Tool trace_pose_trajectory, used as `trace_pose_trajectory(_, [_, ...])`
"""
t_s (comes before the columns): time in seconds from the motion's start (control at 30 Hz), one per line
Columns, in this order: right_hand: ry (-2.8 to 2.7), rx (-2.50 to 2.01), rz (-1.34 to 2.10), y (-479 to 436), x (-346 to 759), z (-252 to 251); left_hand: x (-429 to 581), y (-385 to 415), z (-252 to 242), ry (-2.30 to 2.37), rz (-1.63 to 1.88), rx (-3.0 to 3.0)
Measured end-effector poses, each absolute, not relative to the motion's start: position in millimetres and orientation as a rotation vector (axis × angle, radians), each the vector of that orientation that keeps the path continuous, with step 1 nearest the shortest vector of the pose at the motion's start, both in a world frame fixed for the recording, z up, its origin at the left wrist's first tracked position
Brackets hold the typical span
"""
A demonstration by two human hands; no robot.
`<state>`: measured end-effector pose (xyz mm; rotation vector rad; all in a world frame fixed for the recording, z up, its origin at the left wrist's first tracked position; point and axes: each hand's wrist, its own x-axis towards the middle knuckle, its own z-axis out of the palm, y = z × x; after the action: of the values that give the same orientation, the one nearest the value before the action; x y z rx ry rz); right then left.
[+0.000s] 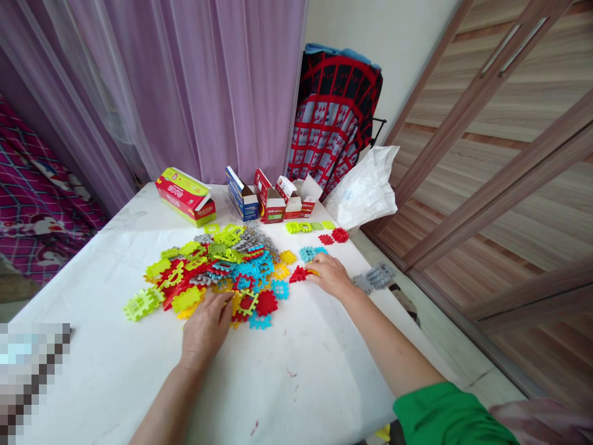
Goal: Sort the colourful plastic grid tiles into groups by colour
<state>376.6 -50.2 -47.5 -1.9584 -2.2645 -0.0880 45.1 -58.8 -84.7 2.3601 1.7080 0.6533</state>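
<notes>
A heap of interlocking plastic building tiles (185, 300) in lime, red, blue, yellow and grey lies mid-table. My left hand (208, 322) is at the heap's near edge, fingers curled in among the yellow and red tiles; whatever its fingertips grip is hidden. To the right of the heap, my right hand (331, 275) pinches a yellow building tile (313, 268), mostly covered by the fingers. Right beside those fingertips are red tiles (299, 274). Blue tiles (307, 254) sit just beyond my right hand, and grey tiles (380, 275) lie past its wrist, by the table's right edge.
Lime tiles (303, 227) form a row at the back right, near a red tile stack (340, 235). Open cartons, including a blue box (241, 196) and a red-and-green box (185, 196), line the far edge. A white plastic bag (364, 188) stands at the back right corner.
</notes>
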Motion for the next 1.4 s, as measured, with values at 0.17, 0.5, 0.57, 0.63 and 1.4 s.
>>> trace_pose_trajectory(0.17, [-2.265,-2.025,-0.087,-50,376,-46,45,-59,-83,1.714,0.649,2.353])
trace_pose_trajectory(0.5, [-2.181,-1.645,0.143,-80,321,-54,47,-61,-79,1.713,0.688,2.359])
trace_pose_trajectory(0.57, [-2.235,-1.517,0.208,-85,303,-62,47,-62,-79,1.714,0.685,2.357])
trace_pose_trajectory(0.63, [-2.277,-1.452,0.24,-87,290,-67,47,-62,-80,1.716,0.689,2.358])
trace_pose_trajectory(1.4, [-1.483,-1.438,0.441,-95,280,-96,50,-70,-81,1.525,1.009,2.346])
